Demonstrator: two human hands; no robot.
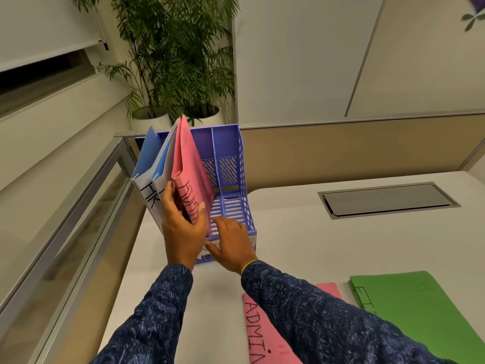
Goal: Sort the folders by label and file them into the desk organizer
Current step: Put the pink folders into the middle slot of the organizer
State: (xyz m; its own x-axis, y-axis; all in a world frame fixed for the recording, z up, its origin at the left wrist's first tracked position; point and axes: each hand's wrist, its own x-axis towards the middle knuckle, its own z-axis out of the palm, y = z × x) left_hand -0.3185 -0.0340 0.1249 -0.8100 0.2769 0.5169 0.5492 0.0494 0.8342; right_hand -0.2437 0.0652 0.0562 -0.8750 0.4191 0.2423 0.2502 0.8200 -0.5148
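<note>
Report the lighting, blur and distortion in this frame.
Head view: soft, even light, with only faint shadows on the desk. The wide-angle lens bows the partition edges. The pink folder gripped by the left hand looks slightly smeared, while the green folder is sharper.

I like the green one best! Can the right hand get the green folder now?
Probably yes. The right hand rests open on the organizer, holding nothing, and the green folder lies uncovered on the desk on that side, with nothing between.

Matt paper folders point(193, 169), perforated glossy plastic organizer point(242, 179), smooth desk point(301, 232).
</note>
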